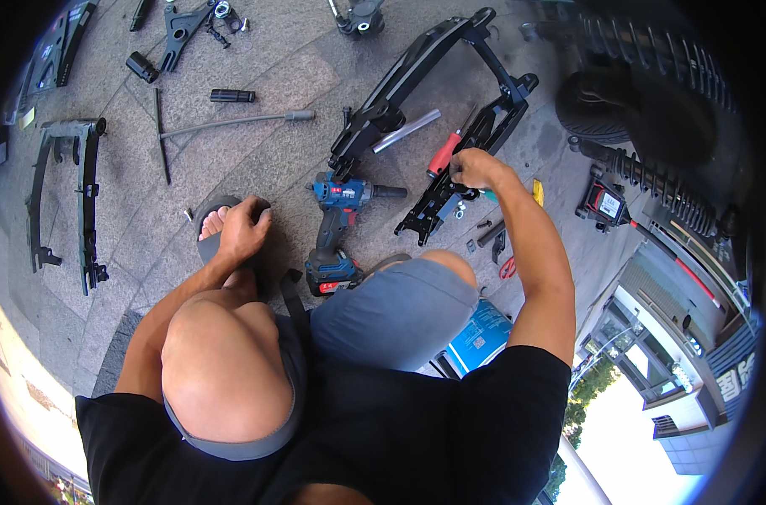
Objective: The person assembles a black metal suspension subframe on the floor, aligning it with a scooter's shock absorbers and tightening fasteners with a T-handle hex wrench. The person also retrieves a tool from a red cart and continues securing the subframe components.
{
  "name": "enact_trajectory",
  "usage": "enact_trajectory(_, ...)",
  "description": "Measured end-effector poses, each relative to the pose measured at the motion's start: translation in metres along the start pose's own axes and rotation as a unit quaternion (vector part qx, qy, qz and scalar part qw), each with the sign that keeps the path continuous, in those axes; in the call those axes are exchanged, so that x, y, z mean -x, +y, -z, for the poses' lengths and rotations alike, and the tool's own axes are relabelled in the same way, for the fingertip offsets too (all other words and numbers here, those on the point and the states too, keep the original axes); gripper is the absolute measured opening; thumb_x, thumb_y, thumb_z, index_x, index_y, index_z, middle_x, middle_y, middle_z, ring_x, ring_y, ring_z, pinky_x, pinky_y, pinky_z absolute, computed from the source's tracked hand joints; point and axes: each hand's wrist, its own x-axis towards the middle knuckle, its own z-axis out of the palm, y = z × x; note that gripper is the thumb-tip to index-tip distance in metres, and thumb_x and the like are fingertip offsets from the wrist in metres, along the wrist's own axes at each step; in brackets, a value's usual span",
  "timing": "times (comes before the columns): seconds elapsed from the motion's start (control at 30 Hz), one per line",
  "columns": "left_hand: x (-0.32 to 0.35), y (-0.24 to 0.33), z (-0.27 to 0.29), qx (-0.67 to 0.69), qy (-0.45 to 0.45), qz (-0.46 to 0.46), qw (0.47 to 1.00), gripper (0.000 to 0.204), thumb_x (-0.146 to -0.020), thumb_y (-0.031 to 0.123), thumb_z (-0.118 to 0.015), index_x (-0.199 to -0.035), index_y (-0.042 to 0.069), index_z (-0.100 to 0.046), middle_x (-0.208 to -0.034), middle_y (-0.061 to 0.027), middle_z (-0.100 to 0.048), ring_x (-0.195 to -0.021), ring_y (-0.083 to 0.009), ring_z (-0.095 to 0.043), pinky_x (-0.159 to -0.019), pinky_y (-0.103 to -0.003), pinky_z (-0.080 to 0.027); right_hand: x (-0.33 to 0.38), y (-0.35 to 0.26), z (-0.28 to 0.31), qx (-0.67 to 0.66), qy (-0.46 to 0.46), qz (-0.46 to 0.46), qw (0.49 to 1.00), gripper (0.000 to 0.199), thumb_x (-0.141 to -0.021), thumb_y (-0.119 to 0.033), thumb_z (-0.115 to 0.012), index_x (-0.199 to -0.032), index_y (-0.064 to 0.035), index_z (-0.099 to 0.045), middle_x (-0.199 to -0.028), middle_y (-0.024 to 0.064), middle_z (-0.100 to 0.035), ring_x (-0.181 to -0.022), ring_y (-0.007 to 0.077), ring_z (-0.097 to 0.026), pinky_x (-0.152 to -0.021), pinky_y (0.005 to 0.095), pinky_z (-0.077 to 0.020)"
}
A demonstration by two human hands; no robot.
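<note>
My right hand (477, 168) reaches down to the black metal motorcycle swingarm (433, 189). Its fingers are pinched together at the frame's near rail, and whatever lies between them is hidden. Right beside those fingertips, a screwdriver with a red handle (444, 155) lies across the same frame. My left hand (244, 229) hangs over my sandalled foot (213, 223), its fingers loosely bent, the thumb apart and nothing visible in it. On the paving between my hands, a blue cordless impact wrench (341, 202) stands with its socket pointing right, towards the swingarm.
Ahead lie a T-handle wrench (231, 126), a black socket (232, 96) and a silver tube (406, 130). Another black frame (87, 202) is at far left. Shock absorbers (652, 181), a tyre (598, 105) and a jack (603, 202) are at right. A blue box (480, 332) sits beside my knee.
</note>
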Motion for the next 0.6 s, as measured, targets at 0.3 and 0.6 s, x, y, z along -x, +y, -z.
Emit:
enact_trajectory(0.3, 0.0, -0.001, 0.001, -0.013, -0.01, 0.014, 1.0, 0.021, -0.084, 0.015, -0.063, -0.094, -0.004, -0.063, -0.082, -0.0191, -0.066, -0.074, -0.029, -0.065, -0.07, -0.036, -0.051, -0.002, -0.003, -0.001, 0.005, -0.017, 0.004, 1.0, 0.024, -0.079, -0.016, -0.066, -0.101, -0.0069, -0.07, -0.096, 0.0189, -0.069, -0.095, 0.0349, -0.065, -0.084, 0.0412, -0.0493)
enact_trajectory(0.6, 0.0, -0.003, 0.0, -0.052, 0.011, -0.029, 0.998, 0.021, -0.084, 0.015, -0.063, -0.095, -0.003, -0.064, -0.085, -0.0192, -0.068, -0.079, -0.0293, -0.066, -0.074, -0.036, -0.052, 0.005, -0.001, 0.009, 0.01, 0.033, 0.015, 0.999, 0.021, -0.078, -0.015, -0.063, -0.094, -0.0037, -0.07, -0.095, 0.0215, -0.067, -0.094, 0.037, -0.064, -0.082, 0.0426, -0.0498)
